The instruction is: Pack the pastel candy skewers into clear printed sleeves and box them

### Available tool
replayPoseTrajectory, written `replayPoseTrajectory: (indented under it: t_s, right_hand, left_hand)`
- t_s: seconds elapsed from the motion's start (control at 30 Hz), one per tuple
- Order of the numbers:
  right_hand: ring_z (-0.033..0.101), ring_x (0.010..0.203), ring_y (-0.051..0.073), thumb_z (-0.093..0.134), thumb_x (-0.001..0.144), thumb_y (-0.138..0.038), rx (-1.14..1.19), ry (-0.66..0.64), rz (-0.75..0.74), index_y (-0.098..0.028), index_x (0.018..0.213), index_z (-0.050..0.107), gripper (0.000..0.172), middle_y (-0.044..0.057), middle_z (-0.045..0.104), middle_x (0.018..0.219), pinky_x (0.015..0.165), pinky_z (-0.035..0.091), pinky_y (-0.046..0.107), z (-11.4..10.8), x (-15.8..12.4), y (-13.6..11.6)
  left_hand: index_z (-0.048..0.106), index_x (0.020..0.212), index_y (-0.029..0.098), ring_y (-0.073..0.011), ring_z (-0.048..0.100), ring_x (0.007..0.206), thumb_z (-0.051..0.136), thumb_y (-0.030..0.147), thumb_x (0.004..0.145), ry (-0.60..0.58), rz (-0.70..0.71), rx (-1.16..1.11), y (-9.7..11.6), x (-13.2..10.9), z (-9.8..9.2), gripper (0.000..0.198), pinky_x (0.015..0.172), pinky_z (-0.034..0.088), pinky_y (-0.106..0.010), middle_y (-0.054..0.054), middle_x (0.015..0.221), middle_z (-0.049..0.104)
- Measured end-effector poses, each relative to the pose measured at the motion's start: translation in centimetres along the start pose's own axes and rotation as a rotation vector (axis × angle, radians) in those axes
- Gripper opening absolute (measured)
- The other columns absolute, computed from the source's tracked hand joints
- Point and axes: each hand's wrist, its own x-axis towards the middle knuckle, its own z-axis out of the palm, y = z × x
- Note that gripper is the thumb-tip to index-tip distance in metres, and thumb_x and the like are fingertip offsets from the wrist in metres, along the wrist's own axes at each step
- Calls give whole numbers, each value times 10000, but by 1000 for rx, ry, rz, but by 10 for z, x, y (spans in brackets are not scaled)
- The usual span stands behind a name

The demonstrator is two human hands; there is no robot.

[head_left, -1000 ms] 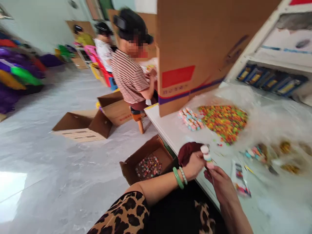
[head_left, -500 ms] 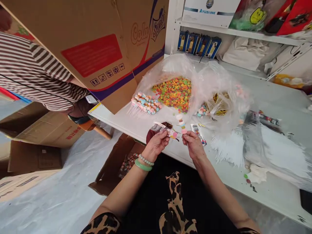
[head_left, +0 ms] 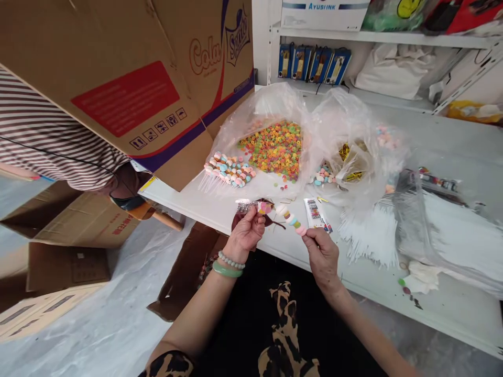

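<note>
In the head view, the left hand [head_left: 247, 234] is pinching a small clear wrapper with pink print [head_left: 264, 208] near the centre of the frame, thumb and fingers closed on it. Just right of centre, the right hand [head_left: 323, 255] is gripping the lower end of a candy skewer [head_left: 291, 220] between thumb and fingers; the skewer is leaning toward the upper left, its white tip sitting just beside the wrapper. Above the hands, a clear bag of ring candies [head_left: 277, 149] is lying open, with finished-looking candy skewers [head_left: 230, 170] resting to its left. White sticks [head_left: 369, 233] are spreading across the right of the frame, and a cardboard box [head_left: 129, 84] is filling the upper left.
</note>
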Motion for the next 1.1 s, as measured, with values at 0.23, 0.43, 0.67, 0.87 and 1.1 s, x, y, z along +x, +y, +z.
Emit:
replayPoseTrajectory:
  t_s: [0.23,0.43,0.67,0.87,1.1]
  right_hand:
    - [513,663,142,510,919,-186,-235,63,-285,-219,852,626,139,8,553,711,628,409,268,4,4,4]
    - [542,679,151,498,867,-59,-488,119,-494,-217,969,645,239,33,605,744,634,412,275,2,4,10]
    - [535,670,152,520,845,-38,-577,89,-600,-215,944,649,240,38,623,742,656,415,282,-4,4,7]
    - [516,645,134,522,902,-193,-200,-94,-210,-215,821,630,137,9,571,717,627,405,266,2,3,-4]
    - [356,513,109,608,762,-315,255,-208,438,-205,692,593,131,-57,421,555,507,311,252,19,5,-2]
  left_hand:
    - [604,815,153,-41,498,463,540,263,934,25,-37,-79,-9,-3,11,174,392,405,-113,26,581,577]
    - [639,803,161,-88,563,486,632,258,871,-10,10,-15,-15,5,6,119,415,453,-171,2,625,646]
    - [647,769,154,-148,663,664,751,290,761,-153,247,134,-8,17,-3,171,625,552,-269,-22,717,683]
    - [683,760,130,-170,666,648,810,312,680,-222,310,284,-2,12,2,236,648,544,-303,-46,718,703]
    - [731,819,132,-174,673,691,852,307,603,-189,338,367,-12,5,5,304,732,528,-332,-60,777,730]
